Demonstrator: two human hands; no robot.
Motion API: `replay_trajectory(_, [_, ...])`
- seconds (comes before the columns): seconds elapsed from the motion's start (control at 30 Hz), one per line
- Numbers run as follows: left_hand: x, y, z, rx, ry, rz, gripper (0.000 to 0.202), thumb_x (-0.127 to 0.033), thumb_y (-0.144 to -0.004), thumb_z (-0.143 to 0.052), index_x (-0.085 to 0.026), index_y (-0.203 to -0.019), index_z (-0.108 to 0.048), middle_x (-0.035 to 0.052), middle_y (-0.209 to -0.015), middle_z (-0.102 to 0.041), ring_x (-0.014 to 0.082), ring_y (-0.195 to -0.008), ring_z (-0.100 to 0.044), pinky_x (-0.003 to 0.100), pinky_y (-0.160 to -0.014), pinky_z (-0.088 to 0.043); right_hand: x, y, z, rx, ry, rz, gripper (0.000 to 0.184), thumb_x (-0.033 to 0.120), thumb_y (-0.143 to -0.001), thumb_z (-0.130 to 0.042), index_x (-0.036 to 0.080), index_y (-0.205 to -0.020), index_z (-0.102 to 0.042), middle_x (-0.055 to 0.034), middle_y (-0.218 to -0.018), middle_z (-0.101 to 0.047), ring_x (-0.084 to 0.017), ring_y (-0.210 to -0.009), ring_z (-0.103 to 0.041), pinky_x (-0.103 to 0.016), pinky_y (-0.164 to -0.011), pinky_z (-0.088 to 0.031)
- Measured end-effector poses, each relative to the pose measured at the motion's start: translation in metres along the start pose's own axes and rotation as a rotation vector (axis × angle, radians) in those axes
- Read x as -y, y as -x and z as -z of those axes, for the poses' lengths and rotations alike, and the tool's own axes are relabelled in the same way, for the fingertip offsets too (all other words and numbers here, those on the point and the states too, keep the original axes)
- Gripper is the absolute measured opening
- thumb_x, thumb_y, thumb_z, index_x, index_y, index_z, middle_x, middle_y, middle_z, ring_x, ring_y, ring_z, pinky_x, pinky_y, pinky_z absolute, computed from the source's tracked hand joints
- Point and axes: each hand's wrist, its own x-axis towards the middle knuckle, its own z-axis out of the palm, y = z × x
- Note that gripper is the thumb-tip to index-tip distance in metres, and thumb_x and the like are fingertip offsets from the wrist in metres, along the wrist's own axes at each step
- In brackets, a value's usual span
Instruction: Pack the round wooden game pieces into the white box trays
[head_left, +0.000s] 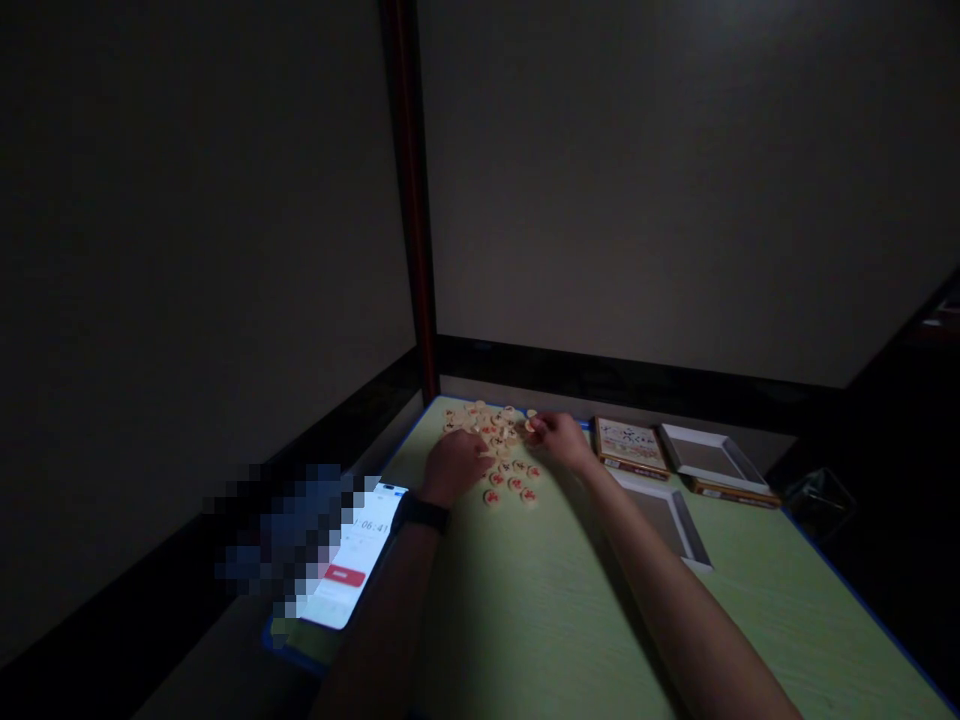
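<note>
**Mia:** Where are the round pieces (501, 440)?

**Ben:** In a heap near the far left corner of the green table (570, 620), close to the dark post (412, 200). A few lie apart on the near side, with their red marks facing up.

**Mia:** Which hand is closer?

**Ben:** Both reach the heap. The left hand (454, 465) lies on its near left edge, knuckles up. The right hand (561, 440) sits at its right edge, and its fingertips touch a piece there. The heap is between the hands and a bit past them.

**Mia:** Are the hands holding anything?

**Ben:** Both are curled, but it is too dark to tell if a piece is inside either one.

**Mia:** What do the pieces look like?

**Ben:** Small, flat, pale discs, maybe wood. They are round, so no side is longer. The heap is loose and bumpy.

**Mia:** What else is there?

**Ben:** A black watch (420, 513) is on the left wrist. A bright phone (360, 555) lies at the table's left edge. To the right of the hands are a printed box (630, 445) and a white tray (709, 458).
</note>
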Motion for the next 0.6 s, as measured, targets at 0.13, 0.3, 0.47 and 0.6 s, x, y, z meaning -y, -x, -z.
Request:
replay_trajectory(0.13, [-0.002,0.001,-0.002,0.0,-0.005,-0.018,0.017,-0.025,-0.08,-0.064,-0.019,-0.09,-0.076,0.0085,-0.097,-0.073,0.0227,-0.097,-0.063,0.032,-0.092,-0.047,-0.011,-0.001,0.002,0.022,-0.186,-0.024,0.029,0.027,-0.094,-0.048,0.011,-0.088,-0.071,-0.0076,-0.07,-0.073,-0.015,-0.062,-0.065,-0.02,-0.054,-0.045])
replay_trajectory(0.3, [-0.004,0.001,-0.001,0.009,-0.034,-0.001,0.016,-0.025,-0.08,-0.064,-0.021,-0.09,-0.076,0.0062,-0.096,-0.072,0.0209,-0.095,-0.063,0.03,-0.089,-0.047,-0.014,-0.001,0.0,0.06,-0.302,0.002,0.033,0.041,-0.087,-0.061,0.011,-0.082,-0.073,-0.0052,-0.061,-0.069,-0.013,-0.055,-0.06,-0.02,-0.05,-0.044])
replay_trajectory(0.47, [-0.004,0.002,-0.003,-0.016,-0.005,-0.053,0.024,-0.025,-0.081,-0.065,-0.017,-0.102,-0.073,0.0086,-0.1,-0.071,0.0216,-0.096,-0.063,0.031,-0.093,-0.047,-0.012,0.001,-0.005,0.111,-0.281,0.018,0.03,0.039,-0.079,-0.068,0.01,-0.077,-0.075,-0.0041,-0.059,-0.067,-0.011,-0.051,-0.055,-0.022,-0.051,-0.044])
replay_trajectory(0.6, [0.001,0.0,-0.007,-0.066,0.021,-0.075,0.029,-0.024,-0.081,-0.066,-0.018,-0.109,-0.071,0.0092,-0.108,-0.07,0.023,-0.104,-0.062,0.033,-0.099,-0.045,-0.01,0.002,-0.011,0.127,-0.16,0.041,0.012,0.02,-0.073,-0.067,0.013,-0.07,-0.076,-0.0008,-0.057,-0.067,-0.012,-0.055,-0.057,-0.022,-0.056,-0.043])
